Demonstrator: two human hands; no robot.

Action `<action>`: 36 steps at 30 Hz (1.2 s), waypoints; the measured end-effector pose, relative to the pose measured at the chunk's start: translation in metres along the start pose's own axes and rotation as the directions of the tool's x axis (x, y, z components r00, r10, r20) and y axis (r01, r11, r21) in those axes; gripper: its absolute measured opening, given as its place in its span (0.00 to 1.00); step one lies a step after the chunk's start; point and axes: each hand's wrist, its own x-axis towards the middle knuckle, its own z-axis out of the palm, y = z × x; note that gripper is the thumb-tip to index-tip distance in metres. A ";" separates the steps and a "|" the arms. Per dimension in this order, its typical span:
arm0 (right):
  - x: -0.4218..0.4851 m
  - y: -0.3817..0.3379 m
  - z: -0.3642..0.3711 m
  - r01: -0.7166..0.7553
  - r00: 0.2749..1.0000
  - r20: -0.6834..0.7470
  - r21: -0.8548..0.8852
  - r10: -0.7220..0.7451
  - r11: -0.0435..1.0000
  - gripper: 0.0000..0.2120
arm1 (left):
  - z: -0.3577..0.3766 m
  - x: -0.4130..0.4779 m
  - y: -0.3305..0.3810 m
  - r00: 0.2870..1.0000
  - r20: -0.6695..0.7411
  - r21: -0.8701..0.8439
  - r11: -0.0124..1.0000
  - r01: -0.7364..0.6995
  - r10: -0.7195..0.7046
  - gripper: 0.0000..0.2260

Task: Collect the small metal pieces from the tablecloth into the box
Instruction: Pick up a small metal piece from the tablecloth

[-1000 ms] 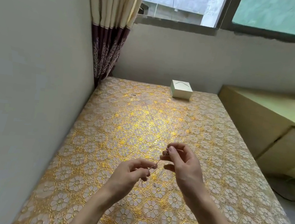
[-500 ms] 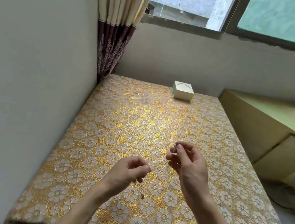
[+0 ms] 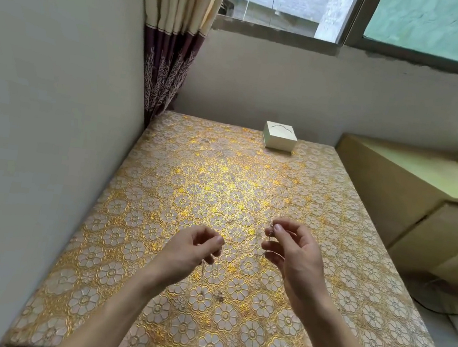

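Tablecloth of shiny gold plastic with a white flower pattern [image 3: 220, 189] covers the whole table, which is pushed into the corner against pale walls. To the right stands a low yellow-green wooden cabinet [image 3: 409, 195], with a white object and a dark round thing on its far end, both too cut off to identify. A cream and dark purple curtain [image 3: 172, 39] hangs in the corner beside the sliding window [image 3: 356, 19].

At the far edge of the table, just under the window wall, sits the small square white cardboard box [image 3: 279, 139], lid on, well away from both hands.

Both hands are raised over the near half of the cloth, apart from each other. The right hand [image 3: 295, 258] has its thumb and forefinger pressed together on a tiny silvery metal piece [image 3: 271, 231], other fingers loosely curled beneath. The left hand [image 3: 190, 252] is curled too, thumb tip against forefinger, and a thin metal strand [image 3: 203, 267] seems to dangle from that pinch; it is so fine I can barely follow it.

On the cloth below the left wrist lie two loose small metal bits [image 3: 219, 296], close together. Another speck [image 3: 205, 140] lies far off near the curtain corner.
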 end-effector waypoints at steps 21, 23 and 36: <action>-0.044 0.051 -0.040 -0.169 0.985 0.035 -0.016 0.170 0.985 0.10 | -0.005 0.042 -0.043 0.989 -0.010 0.824 0.562 -0.075 0.148 0.07; -0.049 0.058 -0.040 -0.176 0.984 0.030 -0.015 0.176 0.984 0.08 | -0.001 0.029 -0.044 0.976 -0.035 0.801 0.590 -0.101 0.215 0.06; -0.077 0.086 -0.024 -0.080 0.973 0.192 -0.254 0.131 0.964 0.11 | 0.037 -0.070 -0.049 0.999 0.034 0.306 0.952 -0.029 0.019 0.04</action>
